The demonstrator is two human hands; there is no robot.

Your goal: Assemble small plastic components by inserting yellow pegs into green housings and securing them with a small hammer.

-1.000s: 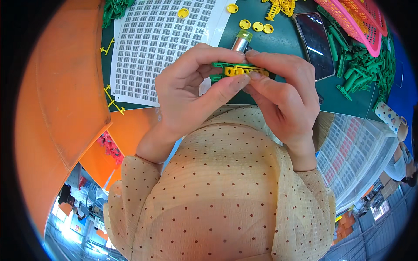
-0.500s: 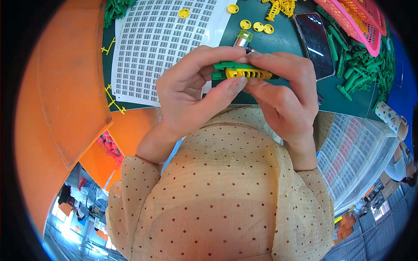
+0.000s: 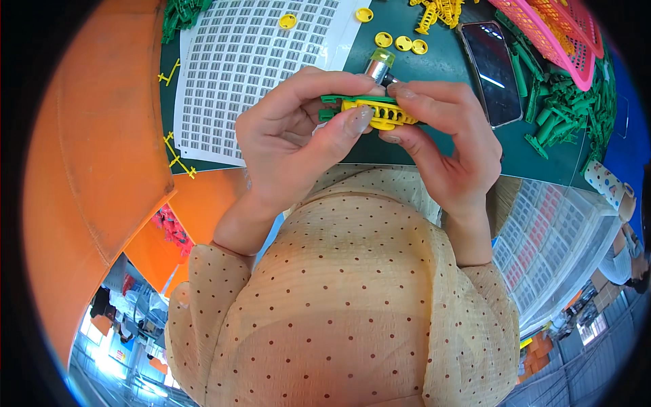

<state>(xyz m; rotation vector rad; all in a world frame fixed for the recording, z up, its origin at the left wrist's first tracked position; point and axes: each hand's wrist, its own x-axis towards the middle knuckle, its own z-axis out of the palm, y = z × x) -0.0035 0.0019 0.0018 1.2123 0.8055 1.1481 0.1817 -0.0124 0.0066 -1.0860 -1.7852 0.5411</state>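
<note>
Between my two hands is a small green and yellow plastic toy assembly [image 3: 390, 112], with a slatted yellow part along its near side. My left hand [image 3: 298, 125] is closed on its left end, thumb pressed on the yellow part and fingers behind the green. My right hand [image 3: 454, 125] pinches the right end, forefinger on top and thumb underneath. Just beyond my fingertips lies a silver cylinder with a clear yellow-green cap [image 3: 380, 64]. Several round yellow plastic pieces [image 3: 403, 43] lie farther back on the green table [image 3: 434, 68].
A sheet of small printed stickers [image 3: 237, 81] covers the table's left part. To the right are a phone [image 3: 489, 71], a heap of green plastic parts [image 3: 569, 119] and pink baskets [image 3: 553, 37]. Yellow parts [image 3: 441, 13] lie at the back; yellow sprues [image 3: 178, 156] lie at the left edge.
The assembly has shifted slightly left and turned, showing more of its yellow part. My right thumb has dropped a little away from its underside.
</note>
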